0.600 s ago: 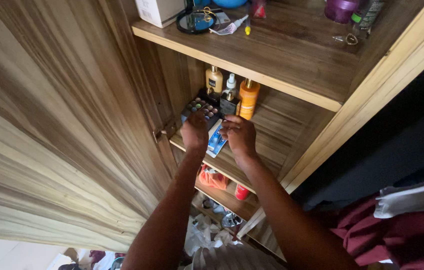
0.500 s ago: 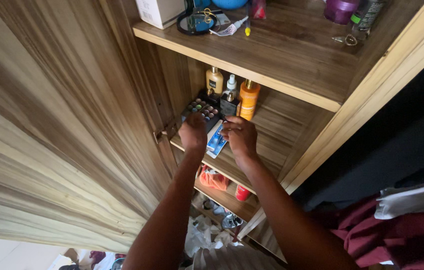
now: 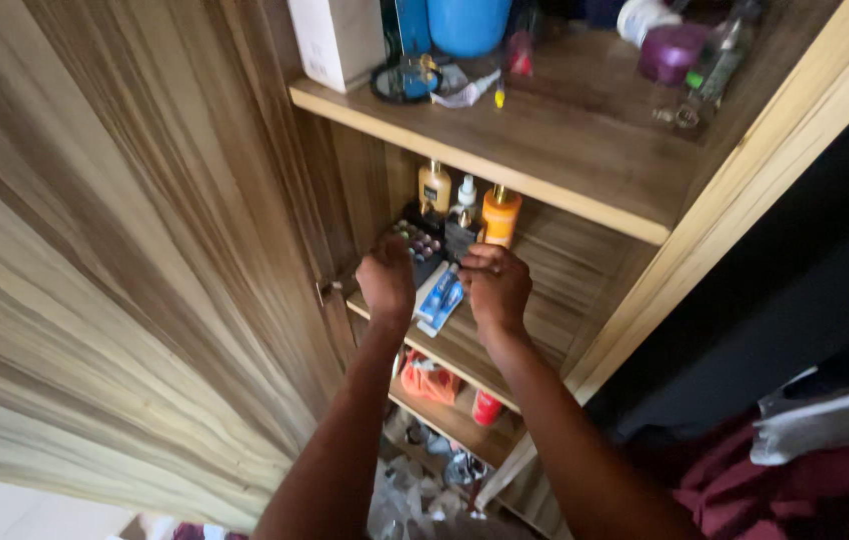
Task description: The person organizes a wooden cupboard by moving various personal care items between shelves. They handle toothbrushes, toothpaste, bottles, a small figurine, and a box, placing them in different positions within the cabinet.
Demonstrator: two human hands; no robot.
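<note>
On the middle cupboard shelf (image 3: 545, 300), the left hand (image 3: 388, 283) curls over a dark palette (image 3: 415, 240); the right hand (image 3: 496, 287) rests clenched beside a blue-and-white packet (image 3: 442, 300). Behind stand yellow (image 3: 434, 187), white (image 3: 465, 195) and orange bottles (image 3: 501, 215).

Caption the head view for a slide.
Both hands, left hand and right hand, reach onto a wooden cupboard shelf beside a blue-and-white packet and bottles.

Daylight from lower left lights the wardrobe door (image 3: 115, 250) brightly; bottom-left corner nearly washed out. Middle shelf (image 3: 535, 300) recess dim, shaded by the top shelf (image 3: 565, 150); right side almost black. Wide-angle stretch at edges, slight softness on both hands, small bottles lack detail.
</note>
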